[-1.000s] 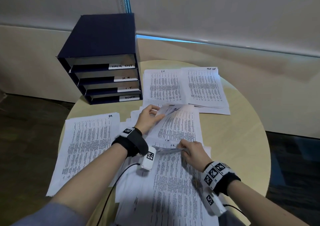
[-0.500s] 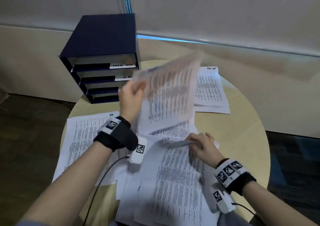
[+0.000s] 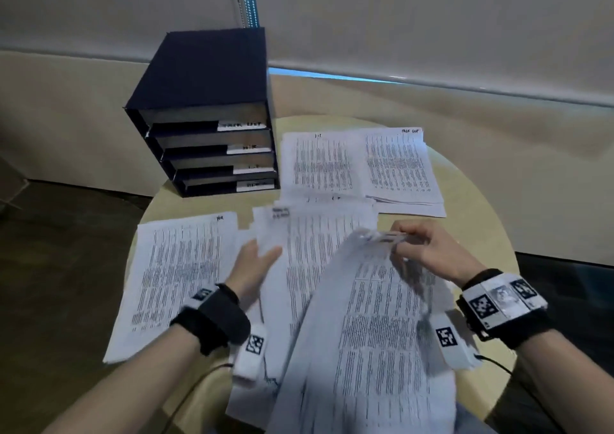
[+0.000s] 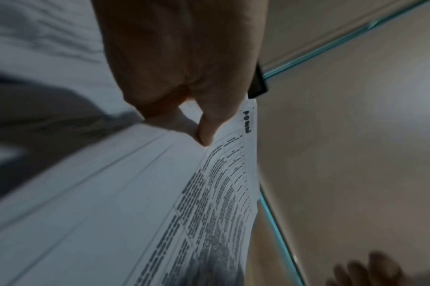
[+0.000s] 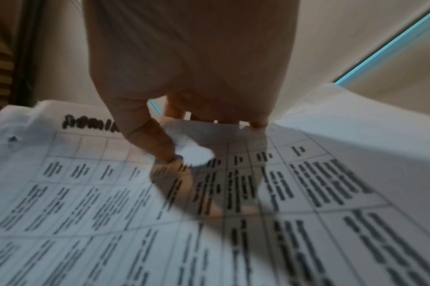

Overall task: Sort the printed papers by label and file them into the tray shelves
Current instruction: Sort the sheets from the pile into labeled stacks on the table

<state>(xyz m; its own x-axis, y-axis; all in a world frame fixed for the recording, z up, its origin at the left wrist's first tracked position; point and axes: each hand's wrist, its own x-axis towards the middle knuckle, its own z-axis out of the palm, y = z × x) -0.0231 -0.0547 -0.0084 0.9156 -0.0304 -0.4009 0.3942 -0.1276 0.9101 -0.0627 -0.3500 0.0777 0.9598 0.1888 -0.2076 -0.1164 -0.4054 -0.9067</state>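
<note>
1. Two hands work over loose printed papers on a round, pale wooden counter (image 3: 471, 234); each wrist wears a black band with coded white tags.
2. Nearest, at the near edge of the counter, lies a fanned unsorted stack (image 3: 372, 350) of printed sheets, its far end lifted off the surface.
3. Right hand (image 3: 428, 251), at the right of the stack, pinches the raised top edges of several sheets between thumb and curled fingers. The right wrist view shows the top sheet (image 5: 160, 203) printed as a table, with a handwritten label beginning "ADMIN", partly hidden by the thumb.
4. Left hand (image 3: 252, 267), left of the stack, grips a single sheet (image 3: 315, 267) by its left edge, thumb on top. The left wrist view shows a handwritten label at that sheet's corner; its letters are blurred.
5. Left of that hand, a pile marked "HR" (image 3: 176, 281) lies flat along the counter's left edge.
6. Farther back, two more piles sit side by side toward the far edge: one marked "I.T" (image 3: 319, 164), and to its right one marked "TASK LIST" (image 3: 398, 164).
7. At the far left edge stands a dark blue tray unit (image 3: 206, 101) with four stacked shelves, each with a white label strip, just beside the "I.T" pile.
</note>
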